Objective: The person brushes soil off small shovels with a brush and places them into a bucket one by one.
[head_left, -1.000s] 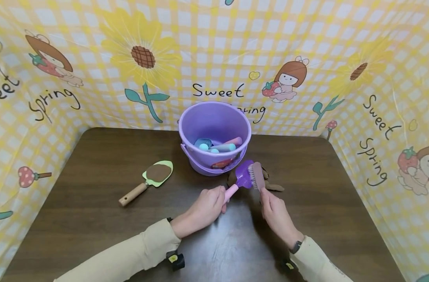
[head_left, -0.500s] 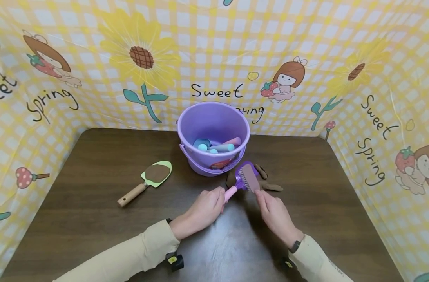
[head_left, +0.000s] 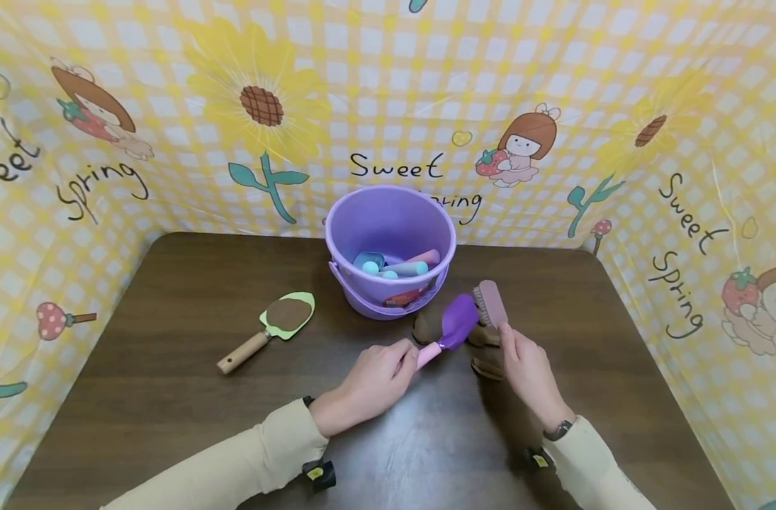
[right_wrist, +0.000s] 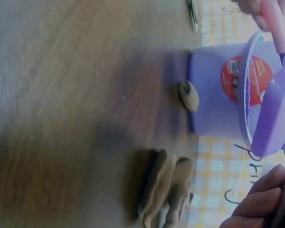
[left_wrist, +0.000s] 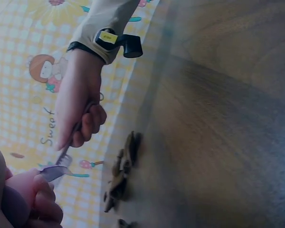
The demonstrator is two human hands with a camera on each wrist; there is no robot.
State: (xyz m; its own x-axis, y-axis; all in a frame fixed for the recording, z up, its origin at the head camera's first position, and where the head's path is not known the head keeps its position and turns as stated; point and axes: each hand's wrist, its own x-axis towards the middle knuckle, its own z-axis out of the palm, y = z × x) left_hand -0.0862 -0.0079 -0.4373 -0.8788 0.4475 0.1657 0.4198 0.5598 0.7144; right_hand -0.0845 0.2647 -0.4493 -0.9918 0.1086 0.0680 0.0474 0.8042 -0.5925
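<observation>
My left hand grips the pink handle of a toy shovel, whose purple blade tilts up above the table. In my right hand a pink brush is held by its handle, bristles toward the blade's edge. Brown clay-like pieces lie below the tools: a rounded lump beside the bucket and longer ridged pieces farther right. The left wrist view shows the right fingers wrapped round the brush handle, with the shovel blade close to the brush head.
A purple bucket with several toy handles inside stands at the back middle. To the left lies a trowel with a wooden handle, brown material on its green blade. Patterned cloth walls off the back and sides of the brown table.
The brush has swept left over the shovel blade, then moved off to its right. The shovel has risen and shifted right. The right-hand brown pieces now lie nearer the front.
</observation>
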